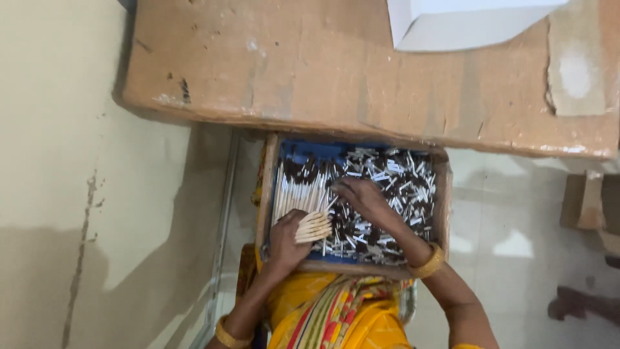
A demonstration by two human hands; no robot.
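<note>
A wooden tray (pixel 266 187) rests on my lap, lined in blue and filled with several thin sticks with dark tips. At its left side the sticks (pixel 298 187) lie lined up in a row; on the right they lie in a loose jumbled heap (pixel 400 194). My left hand (pixel 285 242) holds a small bundle of pale sticks (pixel 314 227) over the tray's near left part. My right hand (pixel 361 194) lies palm down on the loose heap at the tray's middle, fingers pressed into the sticks.
A worn brown cardboard-covered tabletop (pixel 323 71) overhangs the tray's far edge, with a white box (pixel 465 26) on it. A pale wall (pixel 58 161) stands at left. Tiled floor (pixel 510 226) lies at right. My yellow patterned garment (pixel 336 313) is below the tray.
</note>
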